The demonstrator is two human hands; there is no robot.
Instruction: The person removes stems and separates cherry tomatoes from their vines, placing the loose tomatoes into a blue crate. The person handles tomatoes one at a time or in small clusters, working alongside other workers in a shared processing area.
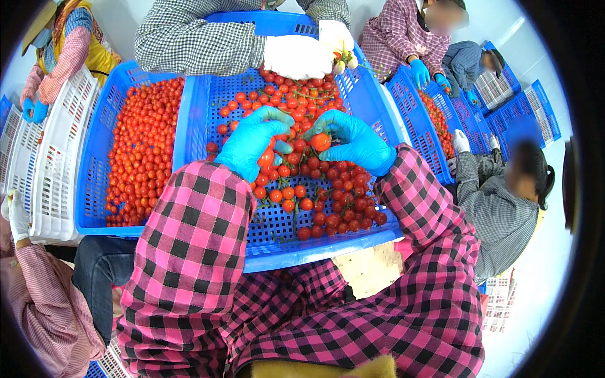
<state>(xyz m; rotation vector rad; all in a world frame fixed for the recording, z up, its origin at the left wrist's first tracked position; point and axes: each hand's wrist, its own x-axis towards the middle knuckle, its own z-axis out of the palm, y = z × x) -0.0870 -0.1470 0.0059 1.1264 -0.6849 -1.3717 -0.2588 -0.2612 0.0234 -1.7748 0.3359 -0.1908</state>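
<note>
Cherry tomatoes, some still on green stems, are spread through the blue plastic crate in front of me. My right hand, in a blue glove, pinches one orange-red cherry tomato between thumb and fingers. Beside it, over the same crate, my left hand wears a matching glove and curls around a cherry tomato near the palm. The left fingertips are bent over, partly hiding what lies beneath them.
At left, a second blue crate holds loose stemless cherry tomatoes. Across from me, a co-worker's white-gloved hands reach over my crate's far end. White crates stand further left. Other people work at blue crates on the right.
</note>
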